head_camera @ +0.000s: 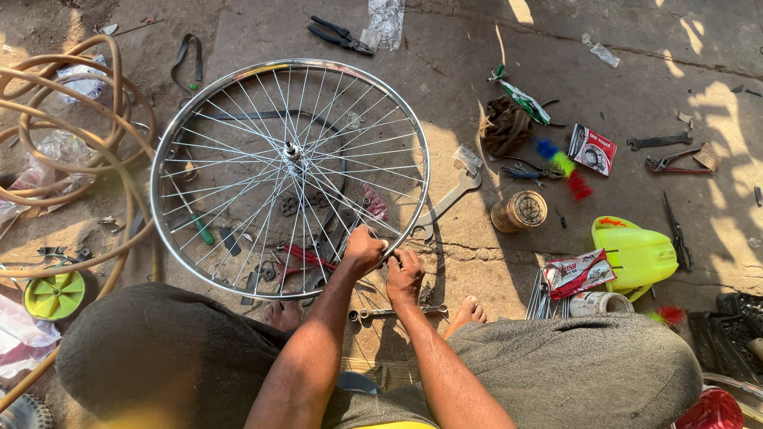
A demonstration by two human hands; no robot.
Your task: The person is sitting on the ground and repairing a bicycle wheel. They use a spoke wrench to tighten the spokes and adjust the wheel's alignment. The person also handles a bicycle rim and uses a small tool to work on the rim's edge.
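Observation:
A spoked bicycle wheel with a shiny metal rim [171,139] stands on the concrete ground in front of my knees, its hub [292,150] near the middle. My left hand [363,249] grips the near edge of the rim, fingers curled over it. Right beside it, my right hand [404,275] is closed at the same part of the rim, pinching around a spoke end; what it holds is hidden by the fingers. A box wrench [395,312] lies on the ground just below both hands, between my bare feet.
A coiled tan hose [75,151] lies at the left with a green plastic disc [54,295]. Pliers [339,36], a large flat wrench [447,202], a round tin [518,211], a yellow-green jug [636,253], packets and more tools are scattered at the right.

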